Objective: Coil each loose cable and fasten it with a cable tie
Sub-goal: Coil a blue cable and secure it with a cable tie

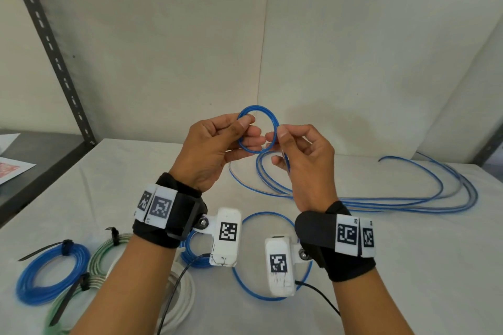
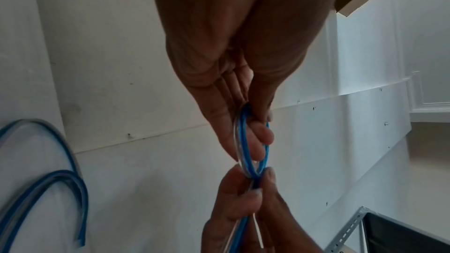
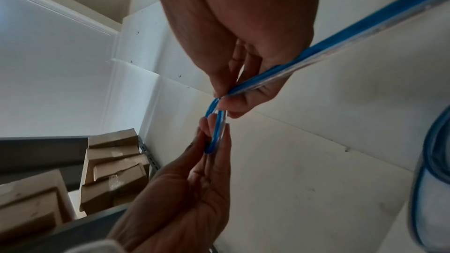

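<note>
A white-covered table (image 1: 381, 266) stands against a plain pale wall, with a dark slotted metal shelf post (image 1: 51, 46) rising at the left. Above the middle of the table, both hands are raised and meet at a small blue coil (image 1: 258, 129) held upright in the air. The left hand (image 1: 215, 149) pinches the coil's left side between thumb and fingers, with fingertips passing through the ring. The right hand (image 1: 304, 160) pinches the coil's right side between thumb and forefinger, where the blue cable (image 1: 408, 205) leaves the ring and drops past the palm. From there the loose cable runs down to the table and lies in long sweeping loops toward the right edge; more of it forms a wide single loop (image 1: 245, 280) on the table below the wrists. Both wrists wear black straps carrying white blocks printed with square black-and-white markers. At the near left of the table lie finished bundles: a blue coil (image 1: 35, 277) with a black cable tie (image 1: 65, 247) round it, a green-and-white coil (image 1: 109, 250) also tied in black, and a white coil (image 1: 187, 296) partly hidden by the left forearm. The right wrist view shows stacked cardboard boxes (image 3: 114, 168) beside the shelving.
</note>
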Tool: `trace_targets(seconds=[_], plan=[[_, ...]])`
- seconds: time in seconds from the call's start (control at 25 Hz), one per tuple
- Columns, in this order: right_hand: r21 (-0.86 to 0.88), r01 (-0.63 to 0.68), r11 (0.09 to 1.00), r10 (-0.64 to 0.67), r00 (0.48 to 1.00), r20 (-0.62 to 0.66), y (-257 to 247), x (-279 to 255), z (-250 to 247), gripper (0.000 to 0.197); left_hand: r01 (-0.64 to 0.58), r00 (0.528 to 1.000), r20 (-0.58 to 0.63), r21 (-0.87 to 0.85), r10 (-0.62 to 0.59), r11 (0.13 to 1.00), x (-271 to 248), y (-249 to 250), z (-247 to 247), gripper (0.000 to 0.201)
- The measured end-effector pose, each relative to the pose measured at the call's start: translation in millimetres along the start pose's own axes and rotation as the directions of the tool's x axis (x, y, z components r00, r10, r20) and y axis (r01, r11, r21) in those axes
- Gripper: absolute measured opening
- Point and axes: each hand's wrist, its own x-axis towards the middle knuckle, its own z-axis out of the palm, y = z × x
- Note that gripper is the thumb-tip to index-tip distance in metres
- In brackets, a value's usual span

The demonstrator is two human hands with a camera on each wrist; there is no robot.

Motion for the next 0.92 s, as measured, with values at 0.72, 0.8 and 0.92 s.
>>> trace_targets(seconds=[0.72, 0.8, 0.92], plan=[[-0.512, 0.357, 0.781, -0.157, 0.906, 0.393, -13.6, 3.1, -16.2, 0.008, 0.092, 0.989, 0.081, 0.348, -0.128, 0.933, -0.2, -18.8, 16.0, 0.032], [-0.483, 0.338, 0.807, -0.164, 0.916, 0.366, -12.6, 4.5, -15.6, 0.008, 0.066, 0.997, 0.024, 0.320, -0.077, 0.945, -0.4, -20.3, 18.2, 0.028], [-0.420, 0.253, 0.872, -0.148, 0.952, 0.267, -10.2, 9.6, -18.4, 0.008, 0.010, 0.998, -0.067, 0.243, 0.007, 0.970, 2.0, -17.6, 17.1, 0.024]])
